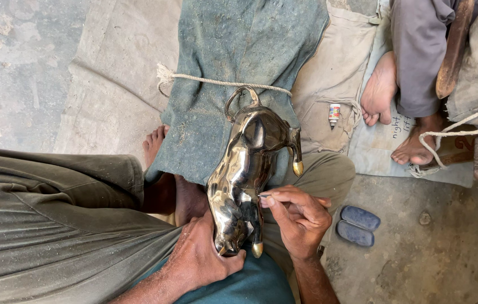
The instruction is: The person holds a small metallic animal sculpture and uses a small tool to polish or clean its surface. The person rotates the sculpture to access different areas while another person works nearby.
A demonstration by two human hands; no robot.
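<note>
The left hand [202, 256] clamps the near end of a polished metal animal figure [244, 169]; the right hand [298, 217] pinches a small tool [263, 196] against it.

Illumination: soft, even daylight; shadows are faint and diffuse. Specular glare appears on the polished brass animal figurine [245, 169], with bright streaks along its body. Focus is sharp at centre. Wide-angle distortion stretches the trouser leg [53, 225] at the left edge.
</note>
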